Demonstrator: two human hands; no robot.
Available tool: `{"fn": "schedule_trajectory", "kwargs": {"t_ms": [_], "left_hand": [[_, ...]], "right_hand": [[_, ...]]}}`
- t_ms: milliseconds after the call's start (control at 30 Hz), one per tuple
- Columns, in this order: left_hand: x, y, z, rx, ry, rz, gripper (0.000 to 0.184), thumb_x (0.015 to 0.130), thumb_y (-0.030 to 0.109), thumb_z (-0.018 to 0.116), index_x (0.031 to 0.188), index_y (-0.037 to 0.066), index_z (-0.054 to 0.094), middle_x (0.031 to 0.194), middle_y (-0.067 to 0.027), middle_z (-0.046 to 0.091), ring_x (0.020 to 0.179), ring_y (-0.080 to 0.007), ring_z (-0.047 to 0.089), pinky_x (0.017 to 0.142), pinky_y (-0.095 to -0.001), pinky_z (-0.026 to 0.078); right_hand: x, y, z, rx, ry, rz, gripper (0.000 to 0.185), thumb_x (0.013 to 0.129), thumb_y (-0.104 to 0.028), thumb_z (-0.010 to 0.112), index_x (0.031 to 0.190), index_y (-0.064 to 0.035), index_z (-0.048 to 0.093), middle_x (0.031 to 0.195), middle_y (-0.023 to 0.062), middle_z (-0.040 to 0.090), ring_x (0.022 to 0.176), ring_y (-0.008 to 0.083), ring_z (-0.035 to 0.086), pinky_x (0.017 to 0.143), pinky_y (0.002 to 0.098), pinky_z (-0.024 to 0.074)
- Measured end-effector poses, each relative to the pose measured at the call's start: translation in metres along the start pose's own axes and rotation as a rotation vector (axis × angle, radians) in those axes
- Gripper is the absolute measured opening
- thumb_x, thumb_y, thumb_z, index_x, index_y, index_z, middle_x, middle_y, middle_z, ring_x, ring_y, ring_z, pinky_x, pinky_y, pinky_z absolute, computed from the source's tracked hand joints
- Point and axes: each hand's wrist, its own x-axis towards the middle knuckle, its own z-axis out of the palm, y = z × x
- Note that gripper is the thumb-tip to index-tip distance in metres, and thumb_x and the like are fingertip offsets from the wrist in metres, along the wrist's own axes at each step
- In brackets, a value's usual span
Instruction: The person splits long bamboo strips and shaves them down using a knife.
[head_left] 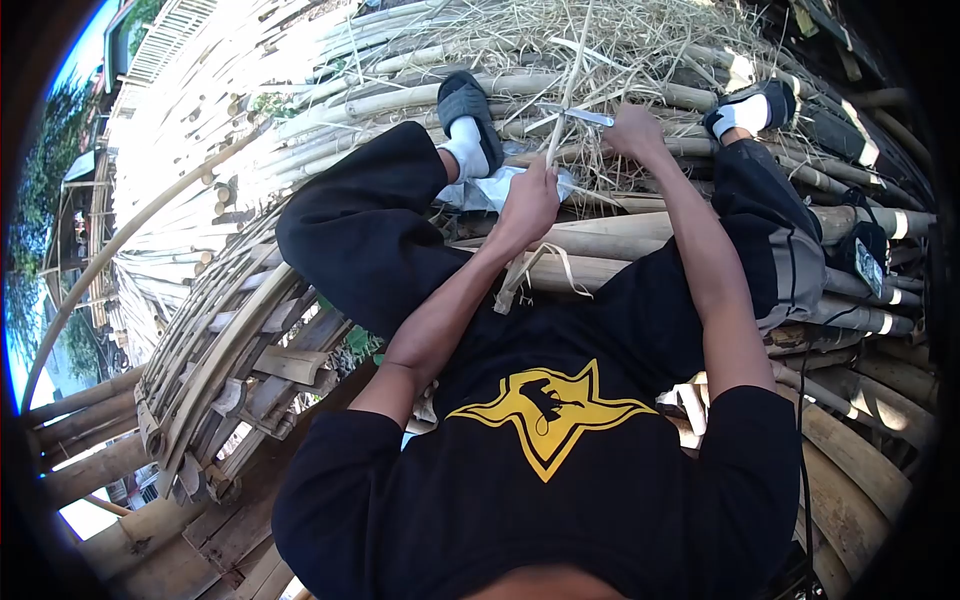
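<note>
My left hand (529,205) is closed around a thin pale bamboo strip (574,72), which runs up and away from me past the top edge of the view. The strip's near end, with a loose curl, hangs below that hand, over the bamboo poles. In my right hand (634,132) I grip a knife (590,117); my fingers cover its handle. The shiny blade points left and lies across the strip, just beyond my left hand. Whether the edge cuts into the strip, I cannot tell.
Pale shavings (650,60) lie thickly over the bamboo poles (610,235) in front of me. My sandalled feet rest on either side. A crumpled plastic sheet (480,193) is by my left foot. Split bamboo (215,350) is stacked at left; a dark bag (862,240) lies at right.
</note>
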Motion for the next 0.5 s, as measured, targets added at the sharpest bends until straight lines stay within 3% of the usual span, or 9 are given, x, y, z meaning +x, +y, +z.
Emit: {"fn": "schedule_trajectory", "kwargs": {"t_ms": [33,167,200,333,400,433,500], "left_hand": [[-0.003,-0.003,0.004,0.022,0.002,0.054,0.020,0.091,0.014,0.043,0.088,-0.005,0.047,0.066,-0.0297,0.055,0.067,-0.0473,0.055,0.058,-0.0504,0.041],[0.000,-0.006,0.011,0.011,0.019,0.105,0.020,0.091,0.015,0.042,0.087,-0.004,0.047,0.067,-0.0296,0.055,0.067,-0.0477,0.055,0.057,-0.0509,0.040],[-0.002,-0.002,0.009,-0.017,-0.018,0.033,0.021,0.092,0.015,0.042,0.087,-0.004,0.046,0.068,-0.0299,0.055,0.068,-0.0478,0.054,0.059,-0.0513,0.040],[-0.002,-0.004,0.004,-0.023,-0.010,0.035,0.022,0.092,0.016,0.042,0.089,-0.004,0.048,0.069,-0.0290,0.056,0.068,-0.0459,0.055,0.059,-0.0499,0.041],[0.000,-0.009,0.002,-0.051,-0.012,-0.045,0.024,0.092,0.018,0.042,0.090,-0.004,0.053,0.073,-0.0225,0.057,0.071,-0.0361,0.057,0.064,-0.0420,0.042],[0.002,-0.013,0.000,-0.054,-0.007,-0.045,0.024,0.092,0.018,0.042,0.090,-0.004,0.053,0.073,-0.0225,0.057,0.071,-0.0361,0.057,0.064,-0.0420,0.042],[0.005,-0.024,-0.002,-0.074,0.003,-0.044,0.024,0.092,0.019,0.042,0.090,-0.003,0.054,0.072,-0.0202,0.056,0.069,-0.0316,0.057,0.065,-0.0401,0.042]], "right_hand": [[0.000,0.001,-0.013,0.033,0.018,0.101,0.032,0.072,-0.029,0.061,0.084,0.0008,0.066,0.086,0.0228,0.064,0.086,0.0352,0.063,0.075,0.0427,0.0507],[0.006,0.014,-0.001,0.008,0.066,0.136,0.037,0.073,-0.033,0.060,0.088,0.0011,0.066,0.095,0.0217,0.064,0.090,0.0363,0.062,0.078,0.0427,0.0496],[0.004,0.014,-0.005,0.008,0.059,0.119,0.038,0.073,-0.033,0.060,0.087,0.0019,0.066,0.096,0.0236,0.063,0.090,0.0368,0.062,0.079,0.0431,0.0491],[0.012,0.014,0.003,0.046,-0.019,0.114,0.038,0.073,-0.033,0.059,0.084,0.0029,0.065,0.090,0.0261,0.063,0.089,0.0367,0.062,0.078,0.0428,0.0494],[0.011,0.008,0.007,0.180,-0.150,-0.023,0.035,0.072,-0.027,0.060,0.073,0.0077,0.060,0.072,0.0229,0.063,0.073,0.0353,0.064,0.068,0.0431,0.0491],[0.008,0.003,0.003,0.175,-0.148,-0.027,0.035,0.072,-0.027,0.060,0.073,0.0077,0.060,0.072,0.0229,0.063,0.073,0.0353,0.064,0.068,0.0431,0.0491],[-0.007,-0.011,-0.006,0.452,-0.446,0.102,0.044,0.073,-0.033,0.062,0.067,0.0093,0.057,0.066,0.0216,0.061,0.064,0.0335,0.062,0.062,0.0422,0.0477]]}}
